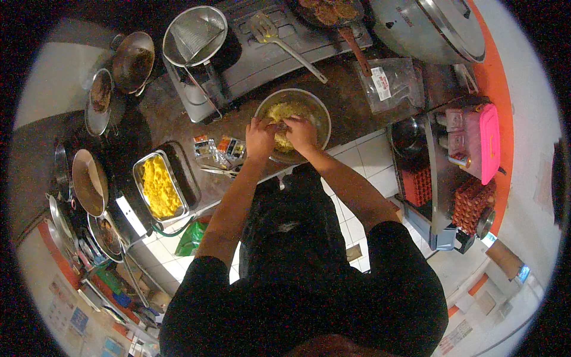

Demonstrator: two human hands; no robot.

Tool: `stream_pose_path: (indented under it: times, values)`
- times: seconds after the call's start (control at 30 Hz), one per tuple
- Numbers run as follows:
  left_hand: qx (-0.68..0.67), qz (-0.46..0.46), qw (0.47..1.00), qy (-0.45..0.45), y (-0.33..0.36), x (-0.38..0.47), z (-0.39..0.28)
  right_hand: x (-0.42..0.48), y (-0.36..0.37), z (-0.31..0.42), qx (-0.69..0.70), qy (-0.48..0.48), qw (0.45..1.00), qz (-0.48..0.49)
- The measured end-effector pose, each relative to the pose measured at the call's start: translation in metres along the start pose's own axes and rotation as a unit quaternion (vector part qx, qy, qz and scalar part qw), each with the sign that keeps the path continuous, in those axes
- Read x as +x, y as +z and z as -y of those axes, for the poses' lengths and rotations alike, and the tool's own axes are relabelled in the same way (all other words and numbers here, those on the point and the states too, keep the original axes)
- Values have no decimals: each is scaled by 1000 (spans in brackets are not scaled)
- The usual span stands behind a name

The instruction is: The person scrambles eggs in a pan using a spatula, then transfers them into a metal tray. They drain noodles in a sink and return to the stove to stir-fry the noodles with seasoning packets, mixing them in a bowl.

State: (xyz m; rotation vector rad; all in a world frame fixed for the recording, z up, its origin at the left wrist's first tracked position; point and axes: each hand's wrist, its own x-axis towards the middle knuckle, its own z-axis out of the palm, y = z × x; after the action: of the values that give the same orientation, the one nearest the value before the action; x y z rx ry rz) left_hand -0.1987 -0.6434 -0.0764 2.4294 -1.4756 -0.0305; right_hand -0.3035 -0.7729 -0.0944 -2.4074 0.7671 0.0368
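A round metal bowl (324, 129) stands near the counter's front edge, with a yellowish crumbly food mass (285, 110) in it. Both hands are inside its rim: my left hand (260, 137) at the left, my right hand (302, 134) at the right, fingertips close together over the food. Whether the fingers pinch something between them is hidden. Left of the bowl lie small printed sachets (230, 147) and a pair of scissors (219, 170). Farther left, a rectangular metal tray (181, 196) holds bright yellow scrambled-egg-like food (159, 187).
A stove (236, 67) runs behind the bowl, bearing a slotted turner (290, 50), a wire strainer (195, 35) and a pan of browned patties (330, 11). A clear plastic bag (395, 85) lies right. Pans (89, 183) crowd the left; a pink-lidded box (489, 143) stands right.
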Motion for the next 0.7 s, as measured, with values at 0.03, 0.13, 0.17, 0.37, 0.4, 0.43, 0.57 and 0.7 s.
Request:
stream_pose_path:
  times: [0.03,0.13,0.17,0.37,0.4,0.43,0.57,0.7]
  values:
    - [4,-21,1000,-14,0,1,-1,0,0,0,5,-5,1000,-6]
    - [-1,-33,999,-29,1,2,-3,-2,0,-1,35,0,999,-14]
    - [-12,-1,1000,-17,1,3,-3,-2,0,-1,39,9,999,-16]
    - [-82,-42,994,-57,0,9,-9,-1,-8,-3,-43,-17,999,10]
    - [-77,1,994,-83,0,10,-10,-2,-10,-2,-24,-32,999,-23]
    - [-71,-38,994,-67,0,9,-12,-4,-11,0,-15,-19,999,-23]
    - [-61,-58,994,-64,2,8,-12,-14,-10,7,101,-8,988,-114]
    - [-52,-61,996,-28,11,6,-7,-20,2,9,176,-21,982,-65]
